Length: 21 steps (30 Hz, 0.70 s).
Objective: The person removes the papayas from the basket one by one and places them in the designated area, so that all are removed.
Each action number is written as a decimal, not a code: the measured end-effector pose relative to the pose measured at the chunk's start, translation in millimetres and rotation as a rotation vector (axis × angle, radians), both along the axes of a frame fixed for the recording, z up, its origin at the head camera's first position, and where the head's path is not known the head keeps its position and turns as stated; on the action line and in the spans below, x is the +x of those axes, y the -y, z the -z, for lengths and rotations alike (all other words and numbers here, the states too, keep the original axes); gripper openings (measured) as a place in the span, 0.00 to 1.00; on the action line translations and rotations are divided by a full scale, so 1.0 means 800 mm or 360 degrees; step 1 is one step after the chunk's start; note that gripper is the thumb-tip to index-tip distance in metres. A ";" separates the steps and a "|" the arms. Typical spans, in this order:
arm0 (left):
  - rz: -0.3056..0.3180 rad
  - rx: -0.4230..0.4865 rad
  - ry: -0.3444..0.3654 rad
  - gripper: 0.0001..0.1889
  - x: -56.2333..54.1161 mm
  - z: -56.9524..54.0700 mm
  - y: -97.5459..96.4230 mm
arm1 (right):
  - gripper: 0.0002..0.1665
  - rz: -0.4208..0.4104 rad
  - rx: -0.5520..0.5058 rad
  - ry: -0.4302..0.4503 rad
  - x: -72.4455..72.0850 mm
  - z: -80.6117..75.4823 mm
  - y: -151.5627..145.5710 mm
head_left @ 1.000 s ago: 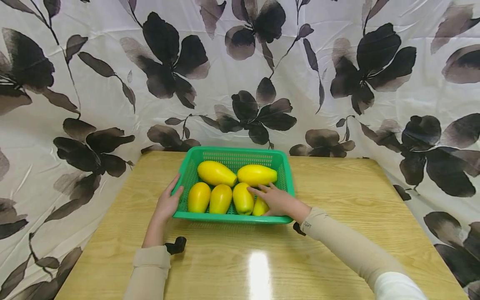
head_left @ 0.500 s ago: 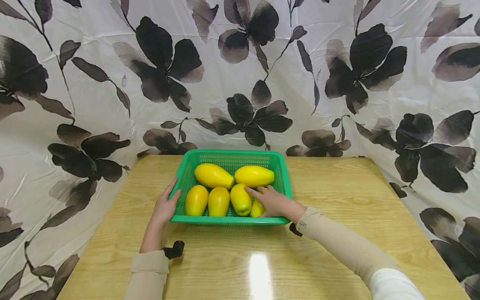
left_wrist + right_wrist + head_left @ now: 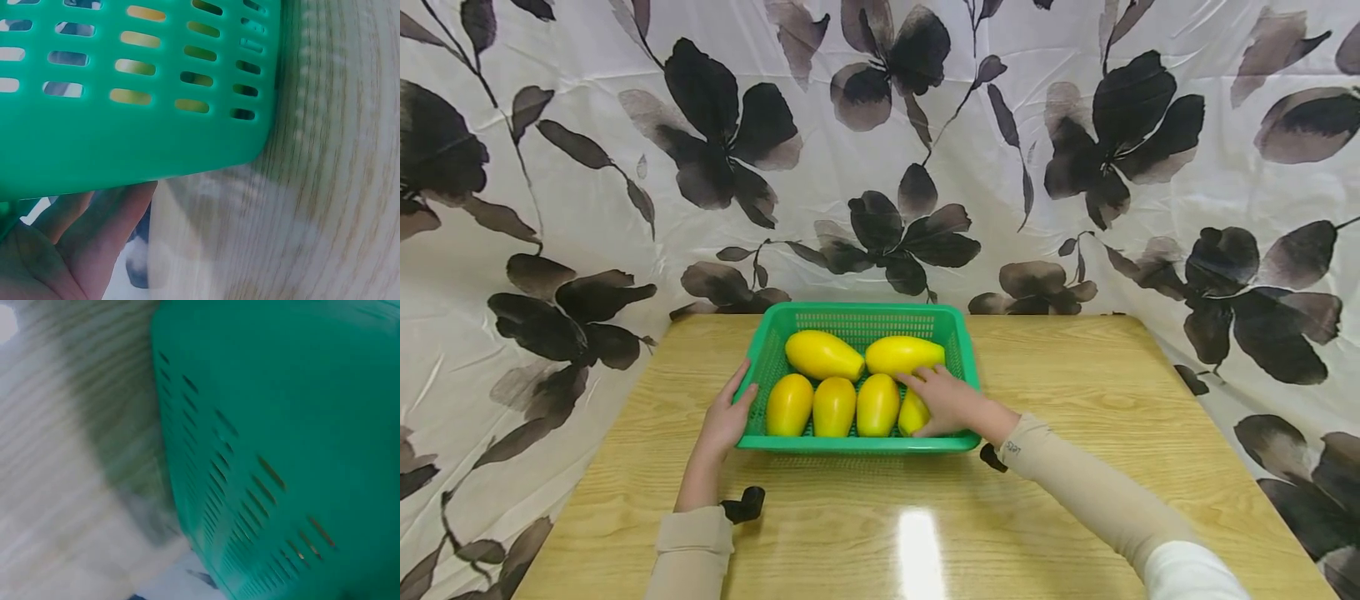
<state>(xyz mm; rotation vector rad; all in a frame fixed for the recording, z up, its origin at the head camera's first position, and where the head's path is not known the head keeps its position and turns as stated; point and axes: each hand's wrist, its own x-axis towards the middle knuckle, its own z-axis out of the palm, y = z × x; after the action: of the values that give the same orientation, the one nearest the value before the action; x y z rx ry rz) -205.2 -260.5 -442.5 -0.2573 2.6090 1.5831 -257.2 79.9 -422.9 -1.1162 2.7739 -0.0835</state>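
A green slotted basket (image 3: 967,360) stands on the wooden table (image 3: 1075,392) and holds several yellow oval fruits (image 3: 823,354). My left hand (image 3: 730,412) lies flat against the basket's left wall with its fingers straight. The left wrist view shows those fingers (image 3: 94,219) beside the basket's corner (image 3: 125,137). My right hand (image 3: 947,400) reaches into the basket's near right corner. It rests with relaxed fingers on the small rightmost fruit (image 3: 912,413), most of which it hides. The right wrist view shows only the basket's outer wall (image 3: 281,425), blurred.
A white cloth with dark flowers (image 3: 880,150) hangs round the table's back and sides. A bright light glare (image 3: 917,542) lies on the table's near part. The table's edges fall away at left and right.
The third front-row fruit has straightened and now sits tight against its neighbours. My right hand has shifted a little toward the basket's right corner. My left hand stays at the left wall.
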 end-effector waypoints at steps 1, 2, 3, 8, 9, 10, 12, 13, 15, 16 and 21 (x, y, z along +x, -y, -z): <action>-0.0001 -0.0003 -0.0002 0.28 0.000 0.000 0.000 | 0.55 -0.0009 -0.0029 -0.0004 0.000 -0.003 -0.002; -0.0002 -0.0005 -0.0007 0.28 0.000 0.000 0.000 | 0.54 -0.0017 -0.0052 -0.0010 0.000 -0.006 -0.004; 0.0002 -0.0006 -0.0013 0.28 0.000 -0.001 -0.001 | 0.54 -0.0020 -0.0075 -0.0007 0.001 -0.009 -0.006; 0.0006 -0.0016 -0.0007 0.28 0.001 -0.001 -0.001 | 0.53 -0.0048 -0.0161 0.0022 0.006 -0.023 -0.017; 0.0008 -0.0017 -0.0005 0.28 0.002 0.000 -0.001 | 0.53 -0.0057 -0.0182 0.0021 0.007 -0.025 -0.019; 0.0005 -0.0019 -0.0001 0.28 0.003 0.000 -0.001 | 0.53 -0.0066 -0.0198 0.0012 0.008 -0.027 -0.021; 0.0006 -0.0025 -0.0006 0.28 0.004 -0.001 -0.002 | 0.52 -0.0083 -0.0231 -0.0017 0.010 -0.031 -0.025; 0.0006 -0.0025 -0.0009 0.28 0.005 -0.002 -0.002 | 0.51 -0.0092 -0.0250 -0.0038 0.011 -0.033 -0.026; 0.0009 -0.0023 -0.0015 0.28 0.006 -0.003 -0.003 | 0.51 -0.0096 -0.0271 -0.0078 0.012 -0.037 -0.030; 0.0009 -0.0024 -0.0014 0.28 0.007 -0.004 -0.004 | 0.51 -0.0098 -0.0276 -0.0099 0.013 -0.039 -0.032; 0.0017 -0.0022 -0.0020 0.28 0.006 -0.004 -0.004 | 0.50 -0.0122 -0.0342 -0.0200 0.016 -0.051 -0.045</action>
<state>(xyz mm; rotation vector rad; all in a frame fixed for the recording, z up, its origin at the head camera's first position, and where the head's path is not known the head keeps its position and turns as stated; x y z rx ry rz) -200.5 -257.1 -438.9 -0.2349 2.6270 1.5688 -244.3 116.2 -381.9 -1.3200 2.8822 -0.3203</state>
